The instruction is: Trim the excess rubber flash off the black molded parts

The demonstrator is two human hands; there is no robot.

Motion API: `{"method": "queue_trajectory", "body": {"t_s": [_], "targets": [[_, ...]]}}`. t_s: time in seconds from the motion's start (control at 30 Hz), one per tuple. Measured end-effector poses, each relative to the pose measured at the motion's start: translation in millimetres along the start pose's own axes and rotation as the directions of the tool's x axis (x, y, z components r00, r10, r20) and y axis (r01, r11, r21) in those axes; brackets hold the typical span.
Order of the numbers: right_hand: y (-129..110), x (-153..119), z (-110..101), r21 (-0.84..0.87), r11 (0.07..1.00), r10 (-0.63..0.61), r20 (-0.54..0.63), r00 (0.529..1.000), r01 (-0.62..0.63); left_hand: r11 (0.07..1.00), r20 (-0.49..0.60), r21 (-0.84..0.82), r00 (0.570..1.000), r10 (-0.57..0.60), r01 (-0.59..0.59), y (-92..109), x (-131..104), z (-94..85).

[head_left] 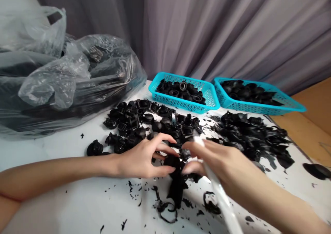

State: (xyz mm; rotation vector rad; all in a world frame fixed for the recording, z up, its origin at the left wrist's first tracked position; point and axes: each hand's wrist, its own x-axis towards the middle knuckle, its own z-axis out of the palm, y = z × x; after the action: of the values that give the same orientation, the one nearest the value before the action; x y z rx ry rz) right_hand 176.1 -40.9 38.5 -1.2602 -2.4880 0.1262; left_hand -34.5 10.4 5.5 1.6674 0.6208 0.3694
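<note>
My left hand (152, 156) curves its thumb and fingers around a black ribbed rubber part (172, 162) over the white table. Close beside it, my right hand (214, 158) has a long white pen-like tool (219, 192) lodged between thumb and fingers, its tip pointing up and away. The tool is blurred, so its exact kind cannot be made out. The right fingertips are near the same black part. Behind both hands spreads a heap of black bellows-like rubber parts (131, 122). Below them lie black scraps and a thin trimmed ring (168, 213).
Two blue plastic baskets stand at the back, the left basket (165, 98) and the right basket (245, 106), both with black parts inside. A second black heap (248, 130) lies right. Large clear plastic bags (103, 85) fill the left, before a grey curtain (207, 27).
</note>
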Motion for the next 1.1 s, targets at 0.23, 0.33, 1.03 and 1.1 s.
{"method": "queue_trajectory", "body": {"t_s": [0.23, 0.33, 1.03, 1.1], "targets": [[-3.6, 7.8, 28.8, -0.162, 0.961, -0.216, 0.075, 0.974, 0.226, 0.992, 0.03, 0.102, 0.997, 0.074, -0.077, -4.2, 2.7, -1.0], [-0.9, 7.1, 27.2, -0.18, 0.951, -0.244, 0.072, 0.967, 0.253, 0.989, 0.021, 0.119, 0.996, 0.087, -0.089, -3.3, 3.3, -1.3], [-13.4, 4.1, 16.0, 0.289, 0.916, -0.336, 0.169, 0.927, 0.279, 0.828, 0.336, 0.414, 0.909, 0.248, -0.379, -5.7, 11.5, -8.0], [-13.2, 3.4, 15.6, 0.356, 0.898, -0.327, 0.151, 0.933, 0.258, 0.882, 0.31, 0.331, 0.921, 0.234, -0.335, -5.4, 8.9, -9.4]]}}
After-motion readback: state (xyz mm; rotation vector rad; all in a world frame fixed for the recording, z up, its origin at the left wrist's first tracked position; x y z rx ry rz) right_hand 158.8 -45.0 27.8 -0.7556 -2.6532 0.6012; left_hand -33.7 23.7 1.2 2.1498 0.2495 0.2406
